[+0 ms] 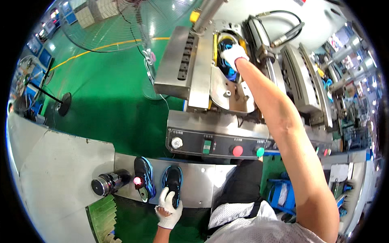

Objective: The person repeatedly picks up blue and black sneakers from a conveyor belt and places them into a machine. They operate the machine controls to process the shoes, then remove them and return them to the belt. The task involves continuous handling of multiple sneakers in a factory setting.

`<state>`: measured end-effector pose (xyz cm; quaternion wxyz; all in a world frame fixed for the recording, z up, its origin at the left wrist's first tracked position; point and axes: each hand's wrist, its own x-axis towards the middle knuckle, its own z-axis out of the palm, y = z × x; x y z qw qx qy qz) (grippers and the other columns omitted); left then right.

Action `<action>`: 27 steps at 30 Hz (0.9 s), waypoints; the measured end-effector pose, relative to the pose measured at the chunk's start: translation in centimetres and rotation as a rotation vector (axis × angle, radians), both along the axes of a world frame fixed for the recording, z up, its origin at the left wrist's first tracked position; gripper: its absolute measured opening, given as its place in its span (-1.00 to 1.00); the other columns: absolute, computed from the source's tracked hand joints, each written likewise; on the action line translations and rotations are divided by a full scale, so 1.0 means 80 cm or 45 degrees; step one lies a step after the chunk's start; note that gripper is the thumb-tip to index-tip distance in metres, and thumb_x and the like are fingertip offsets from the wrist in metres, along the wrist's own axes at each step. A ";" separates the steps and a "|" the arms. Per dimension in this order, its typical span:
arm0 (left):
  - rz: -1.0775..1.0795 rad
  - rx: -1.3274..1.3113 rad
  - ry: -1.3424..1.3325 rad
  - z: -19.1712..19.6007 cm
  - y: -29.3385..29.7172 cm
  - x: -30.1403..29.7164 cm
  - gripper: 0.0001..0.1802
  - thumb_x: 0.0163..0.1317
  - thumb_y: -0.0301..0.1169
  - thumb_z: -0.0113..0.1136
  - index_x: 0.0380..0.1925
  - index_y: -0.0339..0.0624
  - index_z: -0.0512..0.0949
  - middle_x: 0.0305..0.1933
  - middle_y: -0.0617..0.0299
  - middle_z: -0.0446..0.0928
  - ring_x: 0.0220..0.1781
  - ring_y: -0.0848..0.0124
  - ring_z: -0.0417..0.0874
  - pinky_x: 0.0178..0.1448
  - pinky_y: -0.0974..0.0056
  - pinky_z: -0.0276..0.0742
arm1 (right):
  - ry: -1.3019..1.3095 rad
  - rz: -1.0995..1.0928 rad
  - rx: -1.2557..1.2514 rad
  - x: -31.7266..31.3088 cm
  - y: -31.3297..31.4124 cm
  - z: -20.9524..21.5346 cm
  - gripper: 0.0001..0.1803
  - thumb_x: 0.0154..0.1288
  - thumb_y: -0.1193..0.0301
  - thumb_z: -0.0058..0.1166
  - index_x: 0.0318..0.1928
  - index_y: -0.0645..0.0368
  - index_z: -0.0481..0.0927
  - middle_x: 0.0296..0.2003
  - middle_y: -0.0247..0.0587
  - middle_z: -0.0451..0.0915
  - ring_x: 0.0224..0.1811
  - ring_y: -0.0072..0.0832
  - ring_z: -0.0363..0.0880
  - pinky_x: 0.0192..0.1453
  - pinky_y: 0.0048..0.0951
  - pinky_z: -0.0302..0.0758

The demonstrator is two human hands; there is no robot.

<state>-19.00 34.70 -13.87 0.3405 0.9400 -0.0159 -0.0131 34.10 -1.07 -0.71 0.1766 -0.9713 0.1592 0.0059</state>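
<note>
My left hand (169,210), in a white glove with a torn patch, grips the heel of a black shoe with blue trim (173,178). That shoe rests on a metal shelf with its toe pointing away from me. Just left of it lies a second black and blue shoe (144,174), with a bright red light spot on it. My right arm reaches far forward into a metal press (221,87). There my gloved right hand (235,56) is closed on another black and blue shoe (231,75), partly hidden by the hand.
A control panel with a red button (238,150) and a green button (259,152) fronts the press. A dark bottle (110,182) lies on the shelf's left end. Beyond stands a large wire-guard fan (121,24). A blue stool (281,196) is at my right.
</note>
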 end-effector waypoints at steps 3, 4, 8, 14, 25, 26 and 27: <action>-0.016 0.017 -0.086 -0.004 -0.005 0.008 -0.42 0.03 -0.45 0.55 0.11 -0.16 0.59 0.39 -0.08 0.48 0.27 -0.10 0.65 0.28 -0.02 0.64 | -0.074 -0.118 0.041 0.002 -0.003 0.012 -0.33 0.20 0.20 0.13 0.31 0.19 0.65 0.34 0.08 0.62 0.36 -0.08 0.64 0.41 -0.19 0.59; 0.013 0.005 -0.058 -0.004 -0.011 0.012 -0.42 0.04 -0.45 0.55 0.12 -0.14 0.59 0.39 -0.06 0.47 0.26 -0.10 0.65 0.27 -0.03 0.64 | -0.064 -0.094 0.027 0.001 -0.006 0.015 -0.31 0.21 0.15 0.15 0.33 0.20 0.63 0.35 0.09 0.61 0.38 -0.08 0.62 0.43 -0.19 0.57; 0.242 -0.109 0.002 -0.003 -0.059 0.030 -0.34 0.08 -0.43 0.55 0.23 -0.10 0.54 0.44 -0.05 0.41 0.33 -0.10 0.59 0.36 -0.04 0.57 | -0.007 0.084 0.204 -0.043 -0.027 0.060 -0.16 0.29 -0.03 0.18 0.43 0.29 0.52 0.42 0.19 0.51 0.45 -0.03 0.53 0.51 -0.19 0.46; 0.185 -0.276 -0.004 0.003 -0.076 -0.003 -0.02 0.14 -0.38 0.52 0.53 -0.25 0.23 0.59 -0.16 0.20 0.56 -0.16 0.33 0.59 -0.08 0.34 | -0.479 0.740 0.529 -0.399 0.028 0.080 -0.03 0.38 0.07 0.27 0.56 0.44 0.18 0.56 0.36 0.21 0.65 0.14 0.18 0.72 -0.07 0.10; -0.353 -0.065 -0.251 0.034 -0.072 0.096 -0.85 0.34 -0.44 0.28 -0.16 -0.28 0.68 -0.07 -0.03 0.64 -0.03 0.02 0.71 0.09 0.04 0.61 | -0.334 0.684 0.026 -0.565 -0.100 -0.087 0.10 0.28 0.02 0.23 0.62 0.41 0.06 0.60 0.48 0.02 0.67 0.37 -0.01 0.72 0.27 -0.10; -0.343 -0.063 -0.276 0.052 -0.090 0.095 -0.86 0.37 -0.46 0.26 -0.15 -0.29 0.67 -0.07 -0.03 0.65 -0.02 0.02 0.69 0.12 0.05 0.60 | -0.125 0.685 0.220 -0.587 -0.099 -0.040 0.23 0.24 -0.03 0.36 0.64 0.40 -0.04 0.62 0.43 0.00 0.68 0.36 -0.03 0.71 0.23 -0.05; -0.360 -0.115 -0.298 0.063 -0.108 0.097 -0.86 0.38 -0.46 0.25 -0.13 -0.27 0.66 -0.08 -0.03 0.64 -0.03 0.03 0.68 0.14 0.06 0.58 | -0.122 0.699 0.377 -0.618 -0.109 -0.051 0.26 0.22 -0.02 0.43 0.64 0.41 -0.04 0.63 0.39 -0.01 0.70 0.28 -0.04 0.72 0.13 0.00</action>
